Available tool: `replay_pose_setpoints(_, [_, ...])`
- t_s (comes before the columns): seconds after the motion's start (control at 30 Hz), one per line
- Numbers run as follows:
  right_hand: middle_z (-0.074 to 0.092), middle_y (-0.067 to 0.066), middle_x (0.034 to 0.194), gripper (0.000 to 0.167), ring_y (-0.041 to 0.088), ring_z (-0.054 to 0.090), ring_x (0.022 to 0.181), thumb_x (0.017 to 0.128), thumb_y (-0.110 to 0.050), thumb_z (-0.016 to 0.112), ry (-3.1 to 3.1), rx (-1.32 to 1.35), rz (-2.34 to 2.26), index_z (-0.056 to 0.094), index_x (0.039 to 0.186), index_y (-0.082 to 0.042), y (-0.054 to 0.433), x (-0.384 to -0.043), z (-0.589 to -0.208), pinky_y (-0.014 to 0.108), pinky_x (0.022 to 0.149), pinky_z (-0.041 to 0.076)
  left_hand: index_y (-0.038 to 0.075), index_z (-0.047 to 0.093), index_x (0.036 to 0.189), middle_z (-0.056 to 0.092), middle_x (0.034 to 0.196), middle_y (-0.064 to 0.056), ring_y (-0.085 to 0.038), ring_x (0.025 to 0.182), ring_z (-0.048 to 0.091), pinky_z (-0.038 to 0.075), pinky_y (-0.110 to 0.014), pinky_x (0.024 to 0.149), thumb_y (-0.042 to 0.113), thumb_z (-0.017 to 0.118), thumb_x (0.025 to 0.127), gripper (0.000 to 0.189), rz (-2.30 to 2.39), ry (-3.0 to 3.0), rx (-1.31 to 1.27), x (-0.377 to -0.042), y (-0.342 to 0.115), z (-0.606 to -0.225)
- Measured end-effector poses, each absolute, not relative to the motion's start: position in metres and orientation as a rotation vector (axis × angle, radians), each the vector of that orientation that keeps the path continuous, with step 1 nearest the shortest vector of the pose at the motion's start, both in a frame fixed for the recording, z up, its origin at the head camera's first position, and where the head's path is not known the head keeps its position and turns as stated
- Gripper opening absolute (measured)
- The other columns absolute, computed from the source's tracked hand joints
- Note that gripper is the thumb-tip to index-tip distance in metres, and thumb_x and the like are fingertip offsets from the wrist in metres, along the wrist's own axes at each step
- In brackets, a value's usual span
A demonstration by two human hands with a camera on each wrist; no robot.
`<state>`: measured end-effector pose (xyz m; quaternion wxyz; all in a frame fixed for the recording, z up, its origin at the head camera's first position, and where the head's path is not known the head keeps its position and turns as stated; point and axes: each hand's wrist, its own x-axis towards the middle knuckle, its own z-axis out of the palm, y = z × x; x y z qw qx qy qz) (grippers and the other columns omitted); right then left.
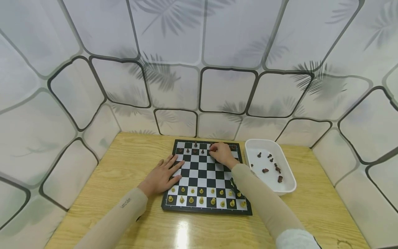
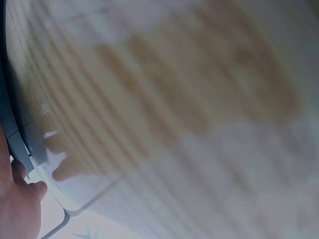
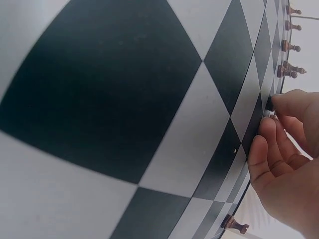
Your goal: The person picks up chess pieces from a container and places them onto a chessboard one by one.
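A black-and-white chessboard [image 1: 202, 166] lies on the wooden table. My left hand [image 1: 160, 176] rests flat with spread fingers on its left edge; the left wrist view shows part of this hand [image 2: 22, 199] at the lower left. At the far side of the board, my right hand [image 1: 222, 154] pinches a small dark chess piece [image 3: 272, 116], mostly hidden by the fingers. Dark pawns [image 3: 290, 46] stand in a row beyond that hand [image 3: 289, 154], and a dark rook [image 3: 235, 225] stands on its other side. Yellow chess pieces [image 1: 201, 200] fill the near two rows.
Right of the board stands a white plastic tray [image 1: 287, 185] with several loose dark pieces [image 1: 265, 170] in it. The wooden table [image 1: 124, 159] meets patterned walls [image 1: 224, 90] at the back and sides. My right forearm passes over the board's right edge.
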<state>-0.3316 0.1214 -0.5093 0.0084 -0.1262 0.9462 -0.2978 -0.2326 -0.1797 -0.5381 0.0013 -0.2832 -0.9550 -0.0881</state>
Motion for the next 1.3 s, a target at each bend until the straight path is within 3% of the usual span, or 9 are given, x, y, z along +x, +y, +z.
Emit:
replay_pose_setpoints(0.43, [0.078,0.016,0.111,0.025,0.032,0.073,0.104,0.098,-0.013,0.071,2.956,-0.458,-0.919,0.078,0.118,0.001,0.132,-0.326,-0.498,0.046,0.091,0.060,0.024,0.031,0.168,0.020,0.176,-0.016,-0.041,0.163,0.020,0.028,-0.066,0.126,0.057,0.039,0.110,0.067,-0.278,-3.008,-0.890,-0.232,-0.179,-0.537])
replay_pose_setpoints(0.63, [0.077,0.017,0.114,0.028,0.032,0.073,0.103,0.100,-0.016,0.070,2.923,-0.414,-0.983,0.074,0.123,0.000,0.149,-0.321,-0.483,0.044,0.086,0.061,0.023,0.030,0.168,0.020,0.176,-0.017,-0.041,0.163,0.020,0.028,-0.066,0.126,0.057,0.039,0.110,0.067,-0.277,-3.004,-0.891,-0.233,-0.179,-0.537])
replay_pose_setpoints(0.9, [0.076,0.019,0.116,0.030,0.036,0.071,0.107,0.101,-0.016,0.070,2.976,-0.383,-1.077,0.073,0.124,0.002,0.193,-0.311,-0.471,0.051,0.093,0.059,0.023,0.031,0.168,0.020,0.176,-0.018,-0.042,0.163,0.020,0.028,-0.067,0.126,0.055,0.041,0.110,0.067,-0.292,-2.994,-0.892,-0.233,-0.180,-0.538])
replay_pose_setpoints(1.3, [0.073,0.025,0.121,0.034,0.040,0.071,0.106,0.104,-0.020,0.064,3.064,-0.171,-1.051,0.070,0.127,0.004,0.274,-0.303,-0.466,0.049,0.085,0.060,0.023,0.031,0.168,0.021,0.175,-0.018,-0.042,0.162,0.021,0.030,-0.067,0.125,0.055,0.041,0.110,0.067,-0.283,-2.977,-0.904,-0.232,-0.180,-0.538])
